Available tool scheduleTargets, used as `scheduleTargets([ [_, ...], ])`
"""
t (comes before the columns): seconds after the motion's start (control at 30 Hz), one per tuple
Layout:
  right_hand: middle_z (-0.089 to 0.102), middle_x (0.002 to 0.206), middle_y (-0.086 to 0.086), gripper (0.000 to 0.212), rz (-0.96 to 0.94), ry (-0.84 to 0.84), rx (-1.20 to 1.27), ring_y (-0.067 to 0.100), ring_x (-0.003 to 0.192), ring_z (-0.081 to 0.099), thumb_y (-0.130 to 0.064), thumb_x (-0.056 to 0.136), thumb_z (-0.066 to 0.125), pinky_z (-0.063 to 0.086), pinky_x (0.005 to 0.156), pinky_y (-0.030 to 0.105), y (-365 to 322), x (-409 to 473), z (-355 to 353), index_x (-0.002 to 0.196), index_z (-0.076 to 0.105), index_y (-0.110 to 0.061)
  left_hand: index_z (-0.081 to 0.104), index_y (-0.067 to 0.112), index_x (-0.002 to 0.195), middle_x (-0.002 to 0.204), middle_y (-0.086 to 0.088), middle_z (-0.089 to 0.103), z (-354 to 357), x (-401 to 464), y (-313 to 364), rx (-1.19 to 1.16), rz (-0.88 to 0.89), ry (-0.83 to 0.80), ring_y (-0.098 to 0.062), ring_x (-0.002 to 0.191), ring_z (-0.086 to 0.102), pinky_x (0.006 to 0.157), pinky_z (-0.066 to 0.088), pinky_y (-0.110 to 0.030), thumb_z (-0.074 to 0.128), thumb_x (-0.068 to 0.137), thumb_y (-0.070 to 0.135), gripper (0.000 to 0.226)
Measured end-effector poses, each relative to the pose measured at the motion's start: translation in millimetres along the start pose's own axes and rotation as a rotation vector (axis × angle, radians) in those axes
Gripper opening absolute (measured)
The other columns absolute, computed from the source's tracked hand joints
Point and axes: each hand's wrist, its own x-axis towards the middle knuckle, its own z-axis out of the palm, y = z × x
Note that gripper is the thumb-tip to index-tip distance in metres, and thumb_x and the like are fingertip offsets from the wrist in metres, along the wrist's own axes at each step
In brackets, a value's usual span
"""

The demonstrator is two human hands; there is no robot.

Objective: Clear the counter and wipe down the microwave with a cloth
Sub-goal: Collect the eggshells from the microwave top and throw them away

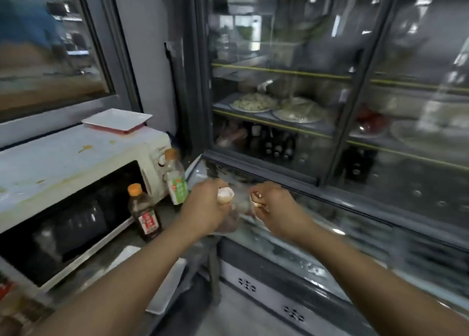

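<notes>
Both hands, left hand [210,203] and right hand [274,206], pinch small pale items; the microwave [76,173] lies left, nearer the left hand.

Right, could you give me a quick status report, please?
Left hand shut on pale round item; right hand pinching something small. Microwave top stained, unwiped. Two bottles in front.

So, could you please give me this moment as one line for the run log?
left hand: holds pale round item | right hand: holds small pale item | two bottles beside microwave | no cloth seen
</notes>
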Motion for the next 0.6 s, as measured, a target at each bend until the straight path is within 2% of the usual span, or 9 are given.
scheduleTargets([
  [0.07,0.062,0.099,0.019,0.015,0.068,0.039,-0.020,0.033,0.096,0.055,-0.005,0.085,0.058,0.037,0.081,0.033,18,-29,-16,0.096,0.063,0.004,0.065,0.018,0.100,0.101,-0.004,0.064,20,-2,28,-0.016,0.046,-0.043,-0.023,0.094,0.060,0.078,0.050,-0.035,0.075,0.074,0.022,0.028],
  [0.13,0.060,0.101,0.019,0.016,0.146,0.066,-0.065,0.034,0.099,0.054,-0.006,0.086,0.058,0.037,0.082,0.034,37,-62,-34,0.097,0.060,0.004,0.064,0.018,0.105,0.104,-0.003,0.063,43,-6,59,-0.019,0.109,-0.079,-0.021,0.096,0.059,0.080,0.047,-0.031,0.074,0.075,0.024,0.032],
  [0.33,0.059,0.110,0.011,0.027,0.345,0.185,-0.114,0.025,0.104,0.053,-0.008,0.084,0.063,0.035,0.079,0.022,93,-184,-97,0.110,0.059,-0.004,0.062,0.020,0.109,0.108,-0.001,0.061,117,-36,171,-0.062,0.305,-0.225,-0.019,0.098,0.057,0.080,0.042,-0.028,0.075,0.075,0.028,0.036],
  [0.43,0.058,0.111,0.010,0.030,0.467,0.228,-0.141,0.025,0.102,0.054,-0.008,0.084,0.063,0.037,0.081,0.026,114,-258,-135,0.113,0.058,-0.007,0.063,0.021,0.108,0.109,0.001,0.062,152,-68,237,-0.094,0.390,-0.277,-0.018,0.098,0.057,0.082,0.044,-0.028,0.076,0.074,0.027,0.037],
  [0.53,0.060,0.106,0.012,0.027,0.547,0.278,-0.180,0.027,0.098,0.055,-0.005,0.082,0.062,0.040,0.082,0.031,129,-337,-173,0.108,0.059,-0.001,0.063,0.023,0.103,0.104,0.003,0.063,185,-108,307,-0.128,0.468,-0.348,-0.017,0.095,0.058,0.079,0.045,-0.028,0.075,0.075,0.028,0.031],
  [0.6,0.060,0.101,0.011,0.024,0.611,0.306,-0.197,0.025,0.094,0.054,-0.005,0.081,0.061,0.039,0.078,0.030,136,-390,-198,0.105,0.059,-0.001,0.063,0.023,0.104,0.105,0.002,0.062,208,-138,352,-0.136,0.521,-0.407,-0.018,0.096,0.058,0.083,0.048,-0.032,0.074,0.076,0.029,0.031],
])
